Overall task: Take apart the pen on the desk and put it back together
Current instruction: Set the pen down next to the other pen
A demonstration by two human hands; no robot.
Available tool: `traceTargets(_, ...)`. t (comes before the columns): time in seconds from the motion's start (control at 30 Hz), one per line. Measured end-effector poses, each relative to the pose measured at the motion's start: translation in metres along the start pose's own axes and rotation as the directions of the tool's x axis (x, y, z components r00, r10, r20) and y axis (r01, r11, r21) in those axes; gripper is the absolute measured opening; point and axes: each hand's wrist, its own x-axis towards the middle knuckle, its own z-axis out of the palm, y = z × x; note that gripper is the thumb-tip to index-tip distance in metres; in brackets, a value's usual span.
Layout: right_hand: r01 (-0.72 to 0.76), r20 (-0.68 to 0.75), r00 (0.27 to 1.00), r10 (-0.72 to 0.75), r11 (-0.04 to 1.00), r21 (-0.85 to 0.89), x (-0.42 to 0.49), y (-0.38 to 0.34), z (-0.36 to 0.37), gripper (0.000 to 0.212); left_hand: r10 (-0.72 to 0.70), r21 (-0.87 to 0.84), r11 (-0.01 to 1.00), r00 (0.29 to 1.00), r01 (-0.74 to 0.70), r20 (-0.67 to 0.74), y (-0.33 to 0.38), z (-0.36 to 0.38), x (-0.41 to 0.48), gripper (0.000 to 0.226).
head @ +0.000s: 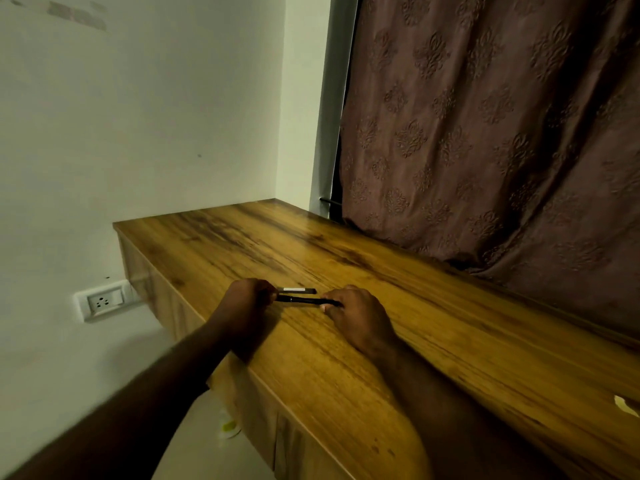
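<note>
A slim black pen (300, 300) stretches sideways just above the wooden desk (433, 334). My left hand (246, 298) pinches its left end and my right hand (356, 315) pinches its right end, so both ends are hidden in the fingers. Just behind the pen a second short dark piece with a pale label (297, 290) lies near my left fingertips. I cannot tell whether it rests on the desk or is held.
A patterned brown curtain (502, 140) hangs along the desk's far side. The pale wall on the left carries a white socket (104, 301) below desk height. A pale scrap (627, 405) lies at the desk's right edge. The desk's near edge runs under my forearms.
</note>
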Motion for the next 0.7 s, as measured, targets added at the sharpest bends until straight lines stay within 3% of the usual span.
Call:
traceTargets(0.2, -0.012, 0.039, 0.999, 0.01, 0.998, 0.068, 0.022, 0.014, 0.017, 0.02, 0.017, 0.173, 0.985, 1.0, -0.016, -0.003, -0.01, 0.014, 0.008, 0.016)
traceTargets(0.7, -0.104, 0.089, 0.991, 0.097, 0.991, 0.084, 0.036, 0.027, 0.024, 0.016, -0.046, 0.209, 0.977, 0.999, 0.047, -0.007, -0.018, 0.016, 0.013, 0.014)
